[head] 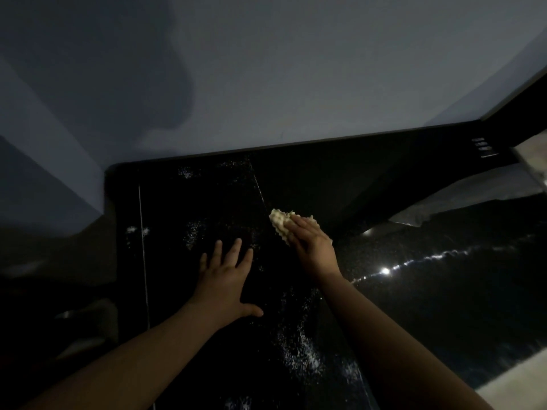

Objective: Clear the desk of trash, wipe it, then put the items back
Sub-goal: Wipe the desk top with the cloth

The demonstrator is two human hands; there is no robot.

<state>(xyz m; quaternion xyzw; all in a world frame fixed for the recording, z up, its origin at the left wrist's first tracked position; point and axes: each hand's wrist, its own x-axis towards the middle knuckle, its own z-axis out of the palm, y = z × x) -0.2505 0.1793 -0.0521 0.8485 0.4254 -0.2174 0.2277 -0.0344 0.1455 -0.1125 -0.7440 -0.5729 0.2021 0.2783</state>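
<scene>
Two hands on black desk, left hand splayed flat, right hand pressing cloth

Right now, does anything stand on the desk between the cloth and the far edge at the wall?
Nothing visible does. The right hand presses the cloth on the dark desk; beyond it lie only pale specks up to the wall. The left hand rests flat off to the side. The picture is dim.
</scene>
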